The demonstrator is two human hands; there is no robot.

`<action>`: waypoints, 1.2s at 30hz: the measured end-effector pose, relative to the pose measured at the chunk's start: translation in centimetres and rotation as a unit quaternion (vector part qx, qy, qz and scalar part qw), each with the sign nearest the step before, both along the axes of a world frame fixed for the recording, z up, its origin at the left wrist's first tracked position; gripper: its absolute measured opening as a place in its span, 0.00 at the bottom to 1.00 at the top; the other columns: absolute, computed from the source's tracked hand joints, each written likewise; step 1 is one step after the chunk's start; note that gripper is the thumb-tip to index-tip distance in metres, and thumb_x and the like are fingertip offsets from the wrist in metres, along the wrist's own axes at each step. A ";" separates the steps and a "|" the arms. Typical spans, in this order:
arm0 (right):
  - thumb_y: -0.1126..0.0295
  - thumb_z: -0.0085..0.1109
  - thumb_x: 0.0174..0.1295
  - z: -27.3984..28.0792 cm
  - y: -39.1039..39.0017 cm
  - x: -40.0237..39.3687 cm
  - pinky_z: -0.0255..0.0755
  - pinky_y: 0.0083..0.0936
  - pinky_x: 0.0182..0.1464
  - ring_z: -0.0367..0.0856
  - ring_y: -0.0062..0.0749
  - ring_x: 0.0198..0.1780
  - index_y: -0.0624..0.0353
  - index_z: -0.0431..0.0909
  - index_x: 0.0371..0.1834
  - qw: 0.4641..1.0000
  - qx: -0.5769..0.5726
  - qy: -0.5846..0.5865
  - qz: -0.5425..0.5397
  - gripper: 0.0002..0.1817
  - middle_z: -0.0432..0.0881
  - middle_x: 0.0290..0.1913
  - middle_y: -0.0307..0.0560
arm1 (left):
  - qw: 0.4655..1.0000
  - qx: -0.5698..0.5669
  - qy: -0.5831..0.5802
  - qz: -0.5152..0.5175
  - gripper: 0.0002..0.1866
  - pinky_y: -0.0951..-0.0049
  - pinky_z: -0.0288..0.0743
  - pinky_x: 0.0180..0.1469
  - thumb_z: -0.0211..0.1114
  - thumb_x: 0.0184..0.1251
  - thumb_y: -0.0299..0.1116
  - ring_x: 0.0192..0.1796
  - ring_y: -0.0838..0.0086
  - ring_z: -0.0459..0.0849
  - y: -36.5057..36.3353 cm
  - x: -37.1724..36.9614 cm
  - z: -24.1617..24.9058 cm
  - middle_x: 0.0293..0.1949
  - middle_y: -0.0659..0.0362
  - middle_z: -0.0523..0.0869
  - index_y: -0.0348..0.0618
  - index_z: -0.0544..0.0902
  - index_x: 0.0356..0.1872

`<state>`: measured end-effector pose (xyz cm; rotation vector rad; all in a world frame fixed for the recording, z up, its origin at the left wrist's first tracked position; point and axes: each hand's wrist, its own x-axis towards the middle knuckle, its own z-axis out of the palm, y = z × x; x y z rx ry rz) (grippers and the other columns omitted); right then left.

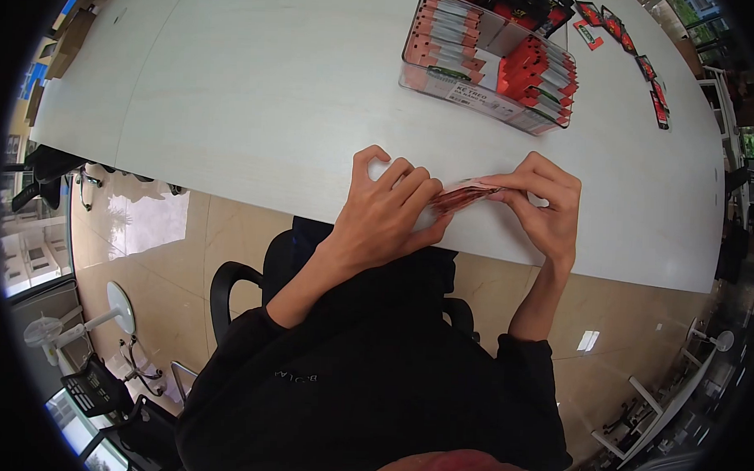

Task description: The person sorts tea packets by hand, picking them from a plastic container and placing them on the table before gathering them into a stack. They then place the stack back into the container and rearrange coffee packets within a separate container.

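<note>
A thin stack of red and pale packets point(463, 197) is held between my two hands, just above the table's near edge. My left hand point(388, 204) grips its left end between thumb and fingers, with the index finger curled up and away. At the other end, my right hand point(542, 201) pinches the corner between thumb and fingertips. Beyond the hands stands a clear plastic bin point(490, 102) with a white printed label. Rows of red and silver packets point(538, 79) fill its right side, and paler orange-red packets point(444, 38) fill its left.
White table point(233, 89) spreads out in front of me. Dark packets point(518, 6) are at the bin's back. Several small red and black packets point(646, 68) lie in a curved line at the far right. A black chair armrest point(230, 284) is beside my left elbow.
</note>
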<state>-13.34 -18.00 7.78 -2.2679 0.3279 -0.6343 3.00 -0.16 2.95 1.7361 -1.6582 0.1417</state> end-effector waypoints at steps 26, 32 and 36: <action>0.56 0.76 0.62 11.4 -13.1 9.4 0.69 0.27 0.32 0.76 0.22 0.27 0.58 0.93 0.40 0.959 -0.229 0.094 -0.136 0.16 0.83 0.23 0.39 | 0.993 -0.035 0.101 0.048 0.33 0.56 0.65 0.65 0.74 0.70 0.42 0.46 0.67 0.80 0.1 0.1 -0.3 0.43 0.60 0.82 0.33 0.73 0.68; 0.59 0.76 0.59 9.9 -13.3 12.8 0.79 0.35 0.43 0.89 0.35 0.35 0.52 0.95 0.40 0.937 -0.243 0.170 -0.183 0.12 0.92 0.33 0.43 | 0.992 -0.041 0.110 0.050 0.28 0.57 0.65 0.63 0.74 0.70 0.40 0.44 0.65 0.80 0.1 0.1 -0.3 0.42 0.58 0.82 0.34 0.75 0.62; 0.58 0.76 0.58 9.8 -11.2 13.5 0.79 0.39 0.42 0.90 0.38 0.37 0.51 0.94 0.40 0.909 -0.270 0.212 -0.236 0.12 0.92 0.34 0.44 | 0.990 -0.015 0.131 0.053 0.27 0.57 0.67 0.65 0.75 0.66 0.33 0.54 0.58 0.77 0.2 0.0 -0.3 0.46 0.57 0.86 0.37 0.75 0.63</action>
